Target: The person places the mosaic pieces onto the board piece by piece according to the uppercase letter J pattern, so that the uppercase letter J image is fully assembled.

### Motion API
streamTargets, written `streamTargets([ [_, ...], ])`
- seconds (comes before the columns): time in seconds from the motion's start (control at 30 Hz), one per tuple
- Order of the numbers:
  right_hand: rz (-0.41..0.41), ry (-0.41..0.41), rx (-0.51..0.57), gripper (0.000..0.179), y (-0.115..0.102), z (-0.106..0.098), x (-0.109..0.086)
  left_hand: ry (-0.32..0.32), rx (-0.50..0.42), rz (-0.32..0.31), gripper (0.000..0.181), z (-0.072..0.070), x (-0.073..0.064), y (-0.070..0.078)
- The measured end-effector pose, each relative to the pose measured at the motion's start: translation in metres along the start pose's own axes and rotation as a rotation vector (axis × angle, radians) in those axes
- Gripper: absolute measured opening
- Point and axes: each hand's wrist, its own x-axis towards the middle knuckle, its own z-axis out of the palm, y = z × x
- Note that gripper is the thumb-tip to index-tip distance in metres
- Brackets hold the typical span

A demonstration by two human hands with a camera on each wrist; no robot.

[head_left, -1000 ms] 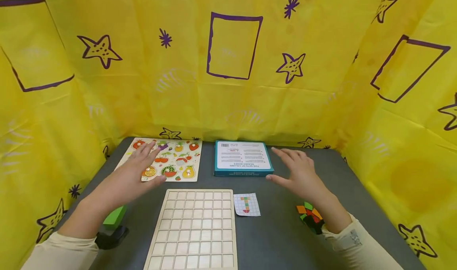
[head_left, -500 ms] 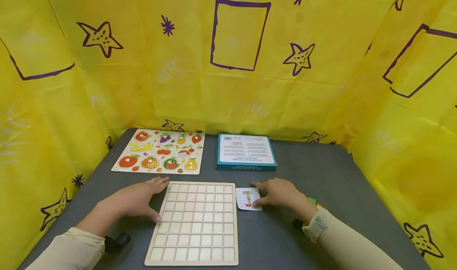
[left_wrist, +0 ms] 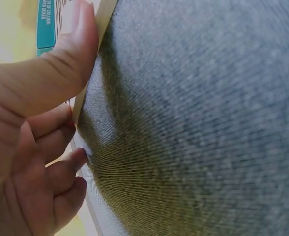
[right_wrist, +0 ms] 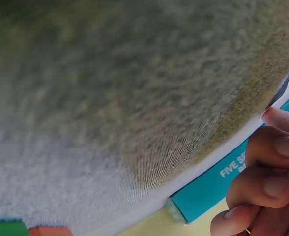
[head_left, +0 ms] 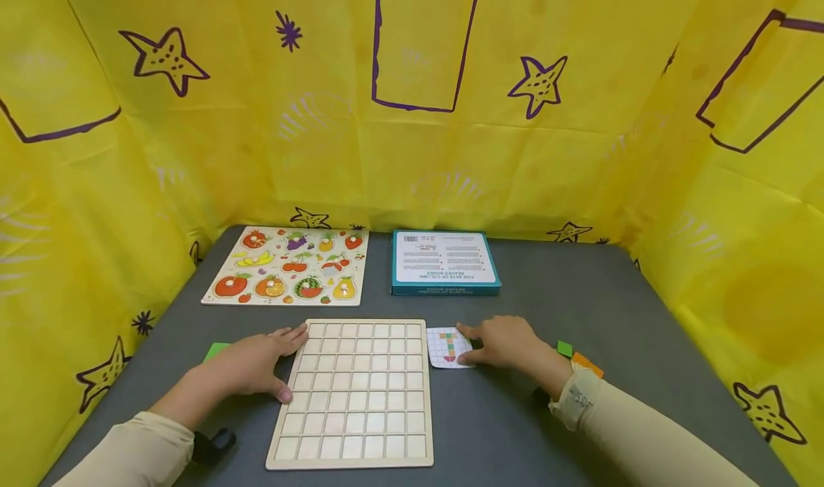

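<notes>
My left hand (head_left: 254, 364) rests along the left edge of a pale wooden grid board (head_left: 354, 394) with bare square cells. Its fingertips touch the far left corner; its thumb (left_wrist: 68, 64) lies on the side edge in the left wrist view. Right of the board lies a small white card (head_left: 440, 347), printed with a T-like pattern of coloured squares. My right hand (head_left: 505, 344) holds the card at its right edge, forefinger at the far corner and thumb at the near one. The other right-hand fingers (right_wrist: 262, 187) are curled under in the right wrist view.
A fruit peg puzzle (head_left: 290, 265) lies at the back left. A teal box (head_left: 445, 262) with a white label lies beside it. Loose green (head_left: 564, 348) and orange pieces (head_left: 589, 364) show behind the right wrist, and a green block (head_left: 215, 350) behind the left. Yellow cloth walls enclose the grey table.
Both hands have come down from above the table, the left onto the board's edge and the right onto the card. The view has tilted slightly, while board and card keep their places.
</notes>
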Motion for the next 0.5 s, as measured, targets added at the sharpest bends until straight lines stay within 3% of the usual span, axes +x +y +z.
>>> streamTargets([
  [0.23, 0.021, -0.01, -0.012, 0.072, 0.009, 0.005, -0.011, 0.047, 0.029, -0.025, 0.119, 0.006, 0.006, 0.005],
  [0.5, 0.041, -0.036, 0.009, 0.073, 0.043, 0.001, -0.028, 0.03, 0.044, -0.018, 0.118, 0.008, 0.024, 0.033],
])
